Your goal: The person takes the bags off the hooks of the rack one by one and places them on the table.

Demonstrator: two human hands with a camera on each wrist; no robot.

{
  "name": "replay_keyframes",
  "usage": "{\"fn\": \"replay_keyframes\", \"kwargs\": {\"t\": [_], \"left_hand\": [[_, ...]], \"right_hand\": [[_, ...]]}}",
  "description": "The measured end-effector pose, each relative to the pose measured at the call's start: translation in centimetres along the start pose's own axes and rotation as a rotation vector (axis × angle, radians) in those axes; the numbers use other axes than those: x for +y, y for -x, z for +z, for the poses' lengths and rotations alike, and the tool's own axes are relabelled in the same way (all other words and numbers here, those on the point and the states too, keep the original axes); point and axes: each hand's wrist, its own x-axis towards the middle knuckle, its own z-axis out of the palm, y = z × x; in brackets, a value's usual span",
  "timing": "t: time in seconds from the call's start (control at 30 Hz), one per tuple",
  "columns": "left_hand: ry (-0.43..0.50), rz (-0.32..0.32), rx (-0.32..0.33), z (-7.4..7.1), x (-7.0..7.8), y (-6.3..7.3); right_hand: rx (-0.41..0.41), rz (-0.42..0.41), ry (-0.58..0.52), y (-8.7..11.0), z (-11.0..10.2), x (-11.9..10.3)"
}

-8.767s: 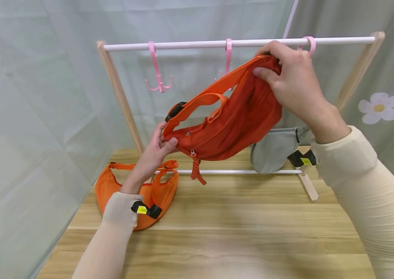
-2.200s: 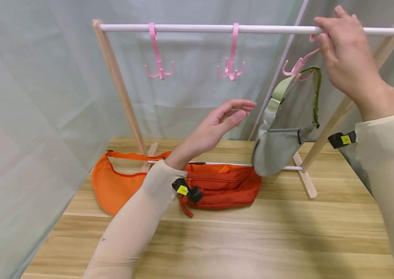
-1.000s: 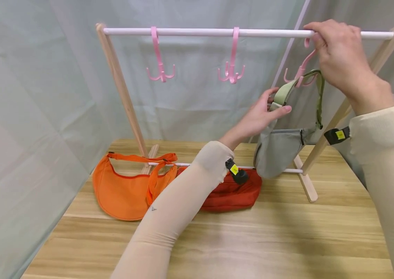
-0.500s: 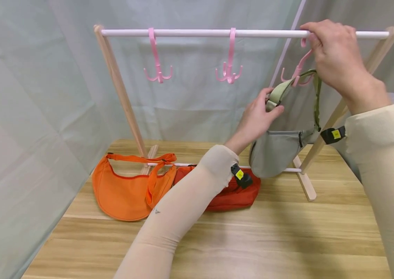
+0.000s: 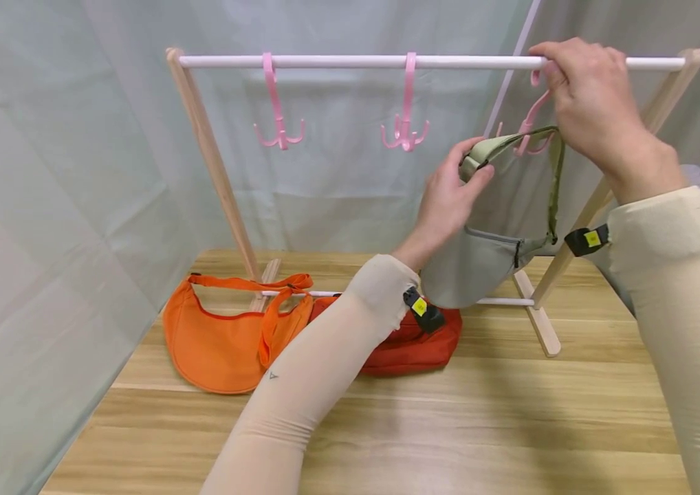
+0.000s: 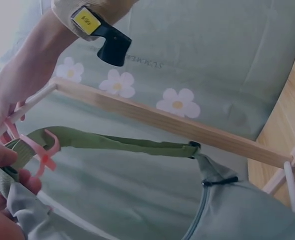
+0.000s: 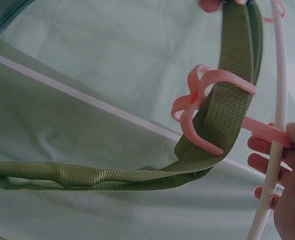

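A grey waist bag point(image 5: 470, 271) hangs from the right-hand pink hook point(image 5: 529, 120) by its green webbing strap point(image 5: 555, 185). My left hand point(image 5: 445, 199) pinches this strap near its buckle, drawing it out to the left, so the bag tilts. In the right wrist view the strap point(image 7: 232, 60) passes through the prongs of the hook point(image 7: 195, 102). My right hand point(image 5: 591, 89) grips the white rail point(image 5: 337, 62) at the top of that hook, fingers wrapped round the bar. The hook's upper end is partly hidden by this hand.
Two more pink hooks, one at left point(image 5: 280, 130) and one in the middle point(image 5: 408, 130), hang bare on the rail. On the wooden table point(image 5: 511, 426) lie an orange bag point(image 5: 220, 350) and a red waist bag point(image 5: 414, 350), the latter partly behind my left forearm.
The red bag, earlier held in both hands, now lies on the table. My left hand has reached the grey bag's strap and pulled it left and up. My right hand stays on the rail.
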Motion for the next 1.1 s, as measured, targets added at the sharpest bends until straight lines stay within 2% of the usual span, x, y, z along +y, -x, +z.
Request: {"fn": "replay_keyframes", "kwargs": {"t": [0.23, 0.47, 0.57, 0.9, 1.1], "left_hand": [[0.072, 0.040, 0.019, -0.4, 1.7, -0.9], [0.215, 0.099, 0.022, -0.8, 3.4, -1.4], [0.256, 0.131, 0.041, -1.1, 3.8, -1.5], [0.513, 0.196, 0.068, -2.3, 4.7, -1.6], [0.559, 0.194, 0.067, -3.1, 5.3, -1.2]], "right_hand": [[0.007, -0.006, -0.010, 0.0, 0.1, 0.0], [0.018, -0.015, -0.025, 0.0, 0.1, -0.1], [0.017, -0.015, -0.026, 0.0, 0.1, -0.2], [0.018, -0.024, -0.031, -0.2, 0.2, -0.3], [0.015, -0.031, -0.036, -0.3, 0.2, -0.3]]}}
